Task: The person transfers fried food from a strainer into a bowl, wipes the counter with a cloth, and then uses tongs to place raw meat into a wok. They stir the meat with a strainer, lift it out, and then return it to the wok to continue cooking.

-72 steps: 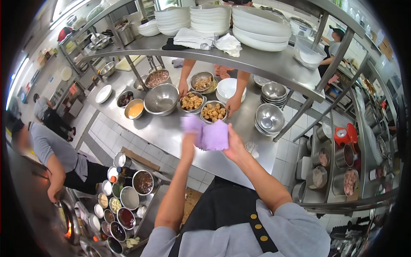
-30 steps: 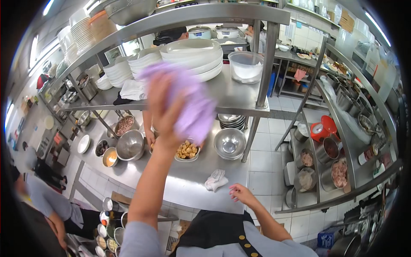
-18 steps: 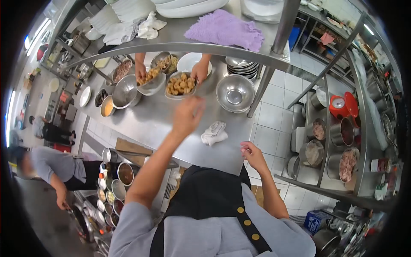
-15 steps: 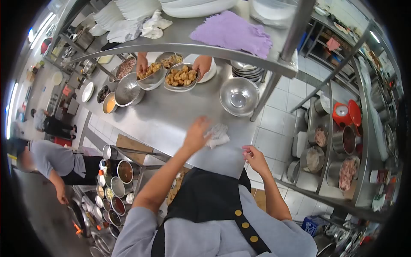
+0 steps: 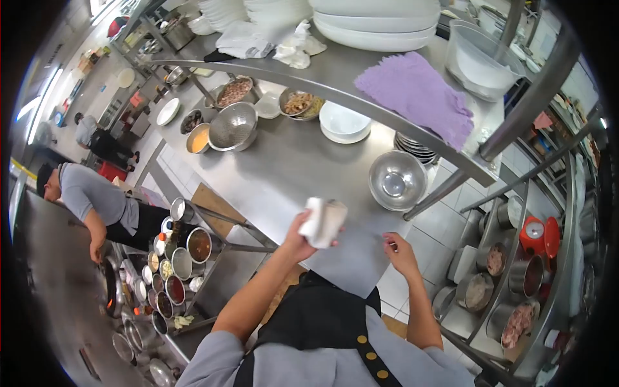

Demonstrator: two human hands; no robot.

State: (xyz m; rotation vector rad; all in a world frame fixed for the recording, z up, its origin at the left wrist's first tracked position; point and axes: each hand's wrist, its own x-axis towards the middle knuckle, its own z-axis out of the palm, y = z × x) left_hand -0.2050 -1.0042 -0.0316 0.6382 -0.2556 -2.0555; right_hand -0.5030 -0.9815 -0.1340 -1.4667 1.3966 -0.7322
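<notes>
A folded white cloth [image 5: 323, 223] is gripped in my left hand [image 5: 301, 238], lifted over the steel table [image 5: 277, 174]. The cloth is slightly blurred and hides part of my fingers. My right hand [image 5: 401, 253] hovers above the near right edge of the table, fingers loosely bent and slightly apart, with nothing in them. Beyond it stands a shiny steel bowl [image 5: 398, 180], nearest to that hand. White bowls [image 5: 345, 122] are stacked farther back.
Left on the table are a perforated steel bowl [image 5: 233, 127] and a bowl of orange liquid [image 5: 198, 138]. An overhead shelf [image 5: 309, 80] carries a purple cloth [image 5: 419, 97] and white dishes. A co-worker [image 5: 103, 200] stands left near sauce pots. Right, a rack holds a red scale [image 5: 532, 231].
My left hand has taken the cloth up from the table. Another person's hands and the two bowls of fried pieces they held are gone from the far side. The view has shifted.
</notes>
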